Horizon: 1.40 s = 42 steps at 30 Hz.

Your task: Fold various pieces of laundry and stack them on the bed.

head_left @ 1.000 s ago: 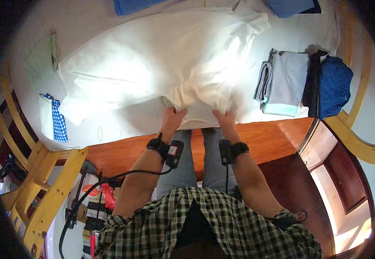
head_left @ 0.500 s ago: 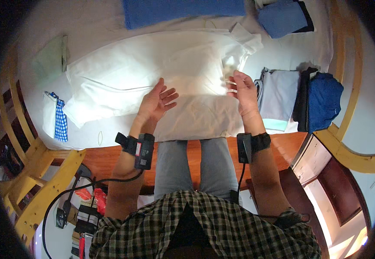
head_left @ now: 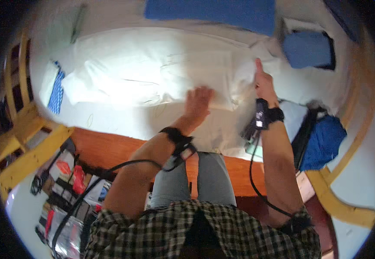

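"Where is the cloth, and what are the hands doing?"

"On my remote feed, a long, wrinkled white fabric garment [head_left: 166, 64] lies spread crosswise on a pale sheet [head_left: 114, 121]. The bare left hand [head_left: 198, 103] is palm-down along its nearer side, fingers loosely extended, grasping nothing. The bare right hand [head_left: 264, 82] is at its right end, one digit pointing away; I cannot tell whether the curled fingers pinch any fabric."

"How would it handle?"

"I judge it light, soft and limp, not fragile but quick to crease. I'd take it by two well-separated points on one edge, so the middle doesn't bunch."

"What can't you make out?"

"Both hands are blurred, so I can't say whether the left palm presses or hovers. Glare bleaches the garment's left half. A beige patch of cloth [head_left: 204, 136] below may or may not belong to it. The right forearm partly covers a folded pale grey cloth [head_left: 294, 113], and the top edge crops a flat blue cloth [head_left: 213, 13]."
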Motion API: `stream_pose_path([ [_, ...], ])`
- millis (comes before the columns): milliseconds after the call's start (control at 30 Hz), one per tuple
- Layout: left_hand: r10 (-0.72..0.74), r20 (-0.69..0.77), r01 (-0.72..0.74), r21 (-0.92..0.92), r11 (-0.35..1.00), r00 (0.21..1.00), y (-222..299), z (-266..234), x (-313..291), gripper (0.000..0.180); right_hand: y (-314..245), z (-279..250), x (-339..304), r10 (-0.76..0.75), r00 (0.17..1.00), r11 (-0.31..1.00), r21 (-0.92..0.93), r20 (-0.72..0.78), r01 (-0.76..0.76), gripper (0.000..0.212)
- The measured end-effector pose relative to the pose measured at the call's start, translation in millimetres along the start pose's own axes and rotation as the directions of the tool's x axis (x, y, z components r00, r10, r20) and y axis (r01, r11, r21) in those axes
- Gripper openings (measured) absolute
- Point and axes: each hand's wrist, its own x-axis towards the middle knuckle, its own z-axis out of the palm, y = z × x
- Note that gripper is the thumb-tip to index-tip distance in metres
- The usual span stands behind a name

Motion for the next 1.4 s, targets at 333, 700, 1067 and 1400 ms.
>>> stream_pose_path([
  [333, -0.171, -0.032, 0.164, -0.157, 0.974, 0.985, 26.5, 7.5, 6.4, 0.035, -25.7, -38.5, -31.0, 0.406, 0.914, 0.329, 0.932, 0.007, -0.153, 0.038],
  [700, -0.089, -0.073, 0.044, -0.474, 0.879, 0.993, 98.6, 45.1, -28.5, 0.037, 80.5, -73.2, -79.7, 0.707, 0.707, 0.327, 0.884, 0.006, -0.334, 0.037],
  [1067, -0.289, 0.123, 0.197, -0.949, 0.244, 0.95, 30.1, -25.8, -9.6, 0.033, -77.8, -95.0, -80.9, 0.352, 0.888, 0.536, 0.841, -0.297, 0.069, 0.032],
  [1400, -0.297, 0.154, -0.012, -0.873, -0.488, 0.942, -50.7, -117.6, -34.6, 0.085, -278.8, -34.0, -91.6, -0.179, 0.973, 0.567, 0.793, -0.145, 0.222, 0.035],
])
